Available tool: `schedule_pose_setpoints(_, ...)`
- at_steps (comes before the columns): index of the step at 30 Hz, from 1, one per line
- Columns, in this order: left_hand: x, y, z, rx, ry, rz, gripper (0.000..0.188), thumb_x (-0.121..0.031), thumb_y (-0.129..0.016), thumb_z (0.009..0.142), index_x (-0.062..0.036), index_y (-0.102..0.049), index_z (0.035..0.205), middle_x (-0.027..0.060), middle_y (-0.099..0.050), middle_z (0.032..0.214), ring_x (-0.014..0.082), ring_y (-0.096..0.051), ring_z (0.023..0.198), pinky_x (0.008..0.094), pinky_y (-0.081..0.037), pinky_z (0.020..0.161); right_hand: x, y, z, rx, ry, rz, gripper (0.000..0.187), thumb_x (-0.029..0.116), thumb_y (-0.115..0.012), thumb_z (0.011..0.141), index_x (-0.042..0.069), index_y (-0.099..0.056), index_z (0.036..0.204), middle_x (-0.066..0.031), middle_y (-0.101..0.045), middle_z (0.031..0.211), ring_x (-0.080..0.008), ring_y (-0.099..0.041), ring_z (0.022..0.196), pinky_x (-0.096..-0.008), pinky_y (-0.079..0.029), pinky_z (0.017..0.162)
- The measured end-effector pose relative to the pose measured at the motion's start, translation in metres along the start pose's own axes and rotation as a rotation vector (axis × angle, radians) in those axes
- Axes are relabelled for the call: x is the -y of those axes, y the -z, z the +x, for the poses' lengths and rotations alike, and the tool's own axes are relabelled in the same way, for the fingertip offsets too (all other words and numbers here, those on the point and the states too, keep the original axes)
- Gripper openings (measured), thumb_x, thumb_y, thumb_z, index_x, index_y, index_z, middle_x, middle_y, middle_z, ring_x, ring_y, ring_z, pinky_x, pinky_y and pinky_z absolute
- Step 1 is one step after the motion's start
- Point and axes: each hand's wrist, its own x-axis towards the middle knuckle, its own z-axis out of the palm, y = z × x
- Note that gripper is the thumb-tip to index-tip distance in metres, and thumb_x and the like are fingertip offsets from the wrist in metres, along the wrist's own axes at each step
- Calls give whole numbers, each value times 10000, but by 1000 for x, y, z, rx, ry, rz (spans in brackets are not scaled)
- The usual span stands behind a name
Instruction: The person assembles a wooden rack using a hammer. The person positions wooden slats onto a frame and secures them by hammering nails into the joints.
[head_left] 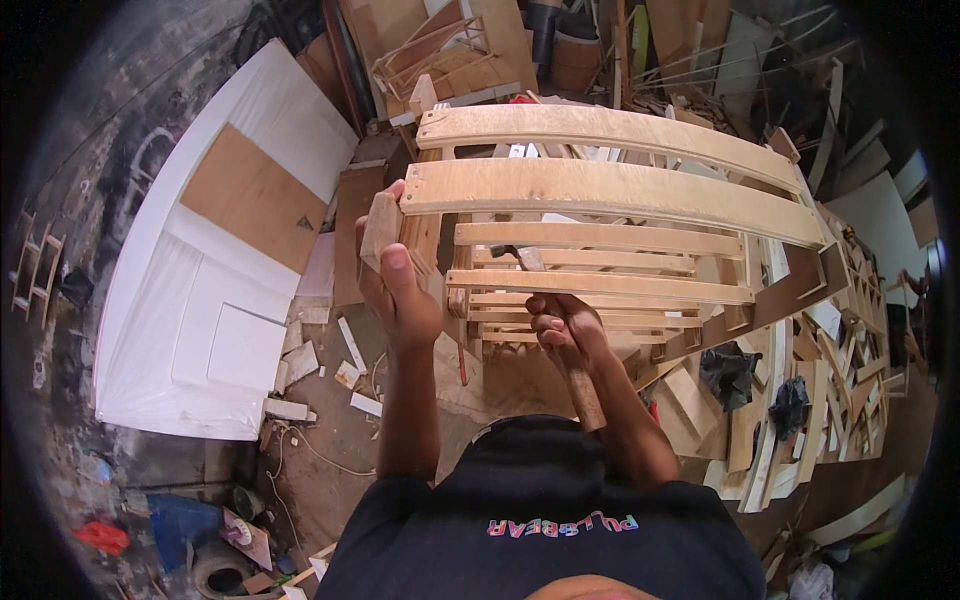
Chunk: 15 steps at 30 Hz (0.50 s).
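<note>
A slatted wooden frame [610, 188] of pale boards stands in front of me, its slats stacked in several levels. At its left end my left hand [405, 300] is wrapped round a short wooden block [381, 232], thumb up and fingers partly hidden behind it. The block lies against the frame's end; whether it is fixed there I cannot tell. My right hand [565, 325] is closed round a hammer [583, 395] with a wooden handle, held in front of the lower slats. The hammer's dark head points up and left, and the handle's butt runs down along my forearm.
On the left leans a large white panel [235, 345] with a brown board [255, 195] on it. Wood offcuts [350, 345] and a pale cord [325, 458] lie on the floor. To the right are piled wood strips [815, 410] and black plastic bags [730, 375].
</note>
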Motion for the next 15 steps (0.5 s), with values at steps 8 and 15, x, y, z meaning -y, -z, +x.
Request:
schedule_pose_setpoints(8,8,0,2,21,-14,-4,676,-507,-425,1095,59,-547,1445,154,-611,1324,252,-599,1261,409,-466,1087,6,2,2,173,-76,170,260,270,-431,1132,27,-503,1195,-47,-507,948,-79,-478,626,-216,-403,400)
schedule_pose_setpoints(15,9,-2,1,10,-3,-48,739,-563,-413,1079,41,-499,1495,160,-618,1370,232,-608,1206,377,-487,1010,7,18,-1,54,-37,-15,281,336,-391,1158,73,-489,1146,-23,-483,900,-57,-420,580,-205,-342,406)
